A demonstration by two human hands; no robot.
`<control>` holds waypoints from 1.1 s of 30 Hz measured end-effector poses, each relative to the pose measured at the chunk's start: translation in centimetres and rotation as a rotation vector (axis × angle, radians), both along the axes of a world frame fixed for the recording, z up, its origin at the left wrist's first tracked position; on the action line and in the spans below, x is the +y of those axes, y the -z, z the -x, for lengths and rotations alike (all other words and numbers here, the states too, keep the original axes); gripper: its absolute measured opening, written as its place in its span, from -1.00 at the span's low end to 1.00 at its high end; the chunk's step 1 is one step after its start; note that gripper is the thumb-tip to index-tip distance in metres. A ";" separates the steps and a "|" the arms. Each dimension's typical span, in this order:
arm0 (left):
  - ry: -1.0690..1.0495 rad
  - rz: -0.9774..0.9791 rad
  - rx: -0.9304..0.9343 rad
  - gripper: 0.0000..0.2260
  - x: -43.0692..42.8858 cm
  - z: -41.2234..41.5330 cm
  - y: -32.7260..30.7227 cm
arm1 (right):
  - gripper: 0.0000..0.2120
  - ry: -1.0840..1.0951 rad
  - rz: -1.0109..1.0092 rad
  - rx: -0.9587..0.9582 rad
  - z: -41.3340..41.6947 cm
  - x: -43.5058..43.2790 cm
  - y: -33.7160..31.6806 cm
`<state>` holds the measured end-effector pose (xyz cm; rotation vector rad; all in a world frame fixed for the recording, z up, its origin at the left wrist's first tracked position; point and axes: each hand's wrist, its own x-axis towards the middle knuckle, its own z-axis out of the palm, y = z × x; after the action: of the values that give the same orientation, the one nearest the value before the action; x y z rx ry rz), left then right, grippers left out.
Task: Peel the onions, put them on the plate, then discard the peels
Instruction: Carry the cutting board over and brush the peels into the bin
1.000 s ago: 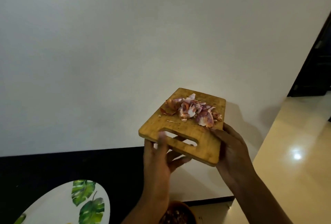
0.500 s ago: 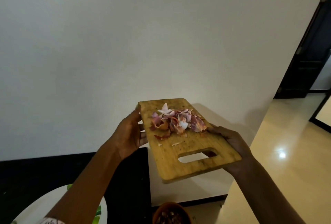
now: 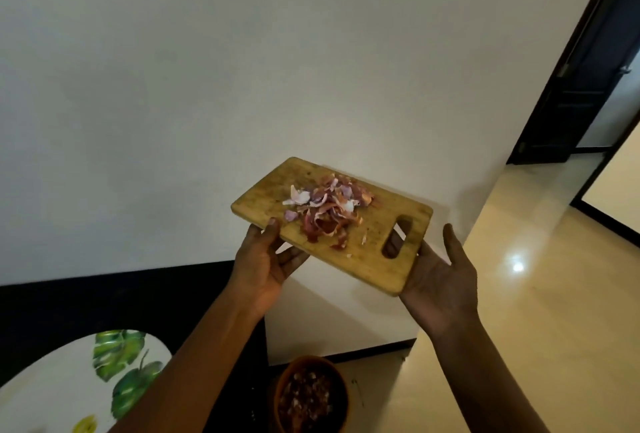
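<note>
View from a head cam, looking down. A person holds a wooden cutting board (image 3: 372, 268) in the air w/ both hands, in front of a plain white wall (image 3: 242, 68). The board tilts slightly, its near right corner lowest, & its handle slot (image 3: 397, 237) is at the right end.

A loose heap of onion peels (image 3: 329, 212), purple, pink & reddish, lies on top of the board, approx at its middle, w/ a few small scraps scattered toward the slot.

The left hand (image 3: 263, 262) pinches the board's near left edge: thumb (image 3: 272, 227) on top, fingers curled beneath. The right hand (image 3: 441, 276) lies palm-up under the handle end, fingers flat below the board & partly seen through the slot, thumb pointing up clear of the edge; it carries rather than clasps.

Below the board, at the btm of the frame, a round orange-brown container (image 3: 313, 360) stands on the floor (image 3: 536, 311), w/ dark reddish scraps inside; too dim to tell just what they are. At btm left is the edge of a white table (image 3: 52, 384) printed w/ green leaves. A dark doorway (image 3: 595, 86) is at upper right. The floor is glossy cream.
</note>
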<state>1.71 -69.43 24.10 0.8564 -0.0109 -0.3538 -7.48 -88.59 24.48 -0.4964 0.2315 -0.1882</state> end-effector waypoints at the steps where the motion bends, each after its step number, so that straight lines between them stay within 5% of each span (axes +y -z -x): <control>1: -0.011 0.012 -0.004 -0.73 -0.9 0.2 0.1 | -0.42 0.008 -0.001 -0.013 0.0 -0.4 0.3; 13: -0.084 0.209 0.084 -0.71 -11.7 2.2 3.4 | -0.55 0.106 0.032 -0.001 -3.8 -5.3 5.6; 21: -0.121 0.075 0.314 -0.73 -16.9 1.6 14.9 | -0.53 0.103 0.080 0.177 -4.6 -11.7 16.6; 27: -0.088 -0.195 0.594 -0.83 -19.0 2.4 30.0 | -0.49 0.109 0.055 0.341 -3.8 -15.1 30.0; 30: -0.236 -0.422 0.765 -0.78 -18.5 3.0 39.3 | -0.53 0.128 0.044 0.436 -3.5 -16.0 37.7; 33: -0.428 -1.012 0.440 -0.70 -17.9 3.0 46.9 | -0.64 0.155 0.023 0.525 -3.0 -16.2 45.6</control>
<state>-1.33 -87.30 -22.81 1.7172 0.8084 -0.1154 -4.50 -104.75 -21.10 -0.5453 0.7826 -0.2090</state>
